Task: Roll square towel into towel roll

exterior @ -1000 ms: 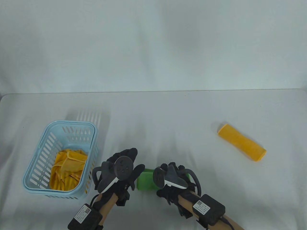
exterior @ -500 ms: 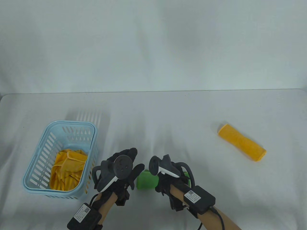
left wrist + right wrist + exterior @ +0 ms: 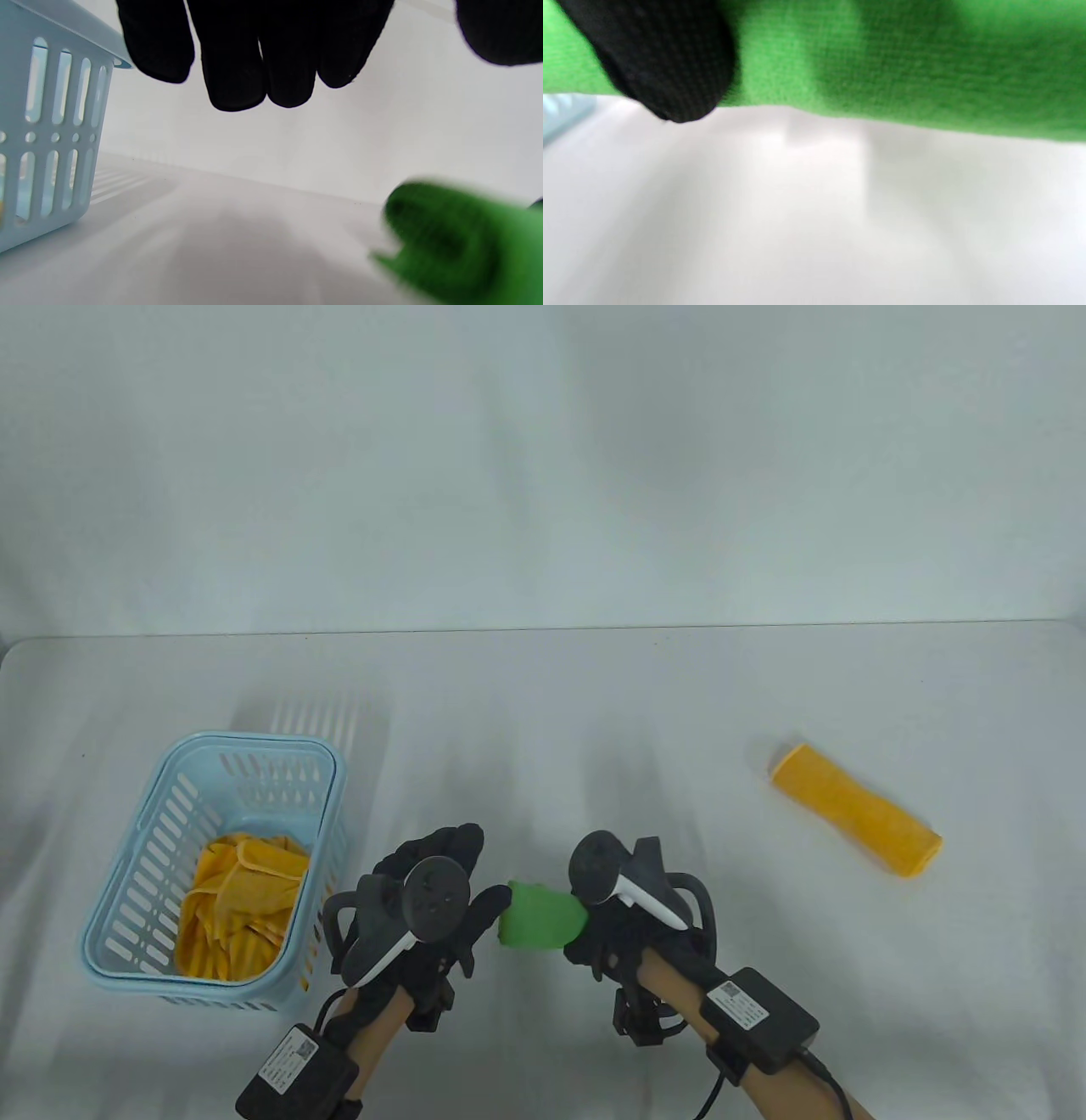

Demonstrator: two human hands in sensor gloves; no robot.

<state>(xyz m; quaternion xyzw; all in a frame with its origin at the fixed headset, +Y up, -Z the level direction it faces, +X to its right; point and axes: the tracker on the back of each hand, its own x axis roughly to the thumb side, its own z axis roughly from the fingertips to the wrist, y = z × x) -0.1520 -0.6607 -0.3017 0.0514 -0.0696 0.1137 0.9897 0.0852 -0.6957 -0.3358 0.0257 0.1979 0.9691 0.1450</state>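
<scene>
Green roll in my right hand.
My right hand grips the green towel roll, long axis left-right, off the table; left hand relaxed, empty.

A basket holding cloths sits left, hands' towel centre, a roll far right.

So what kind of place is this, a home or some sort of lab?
Probably a staged recording bench, not a home: a bare white table against a blank white backdrop, hands in sensor gloves with trackers, and only props, a blue basket and rolled towels.
</scene>
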